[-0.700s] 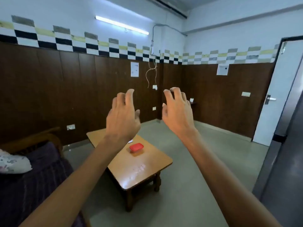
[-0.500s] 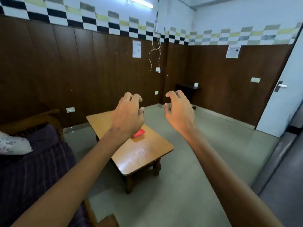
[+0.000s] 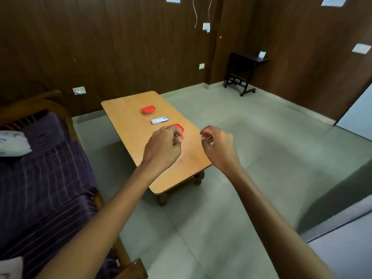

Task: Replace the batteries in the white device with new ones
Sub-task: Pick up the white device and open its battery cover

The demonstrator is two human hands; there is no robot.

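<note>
1. Left hand (image 3: 162, 147) and right hand (image 3: 218, 147) hover with fingers curled loosely, holding nothing.
2. Step: the approach; nothing opened yet.
3. White device (image 3: 159, 120) lies at twelve o'clock on the table (image 3: 128, 125), between two red cases (image 3: 148, 109).
4. Next: reach forward and lift it.

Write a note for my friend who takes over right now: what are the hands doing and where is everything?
Left hand: fingers curled, holding nothing clearly visible.
Right hand: the same, in the air beside the wooden table.
White device: lying on the table between the far red case and the near red case, which the left hand partly hides.
Done: nothing visible; device untouched.
Left: open it and swap the batteries.
</note>
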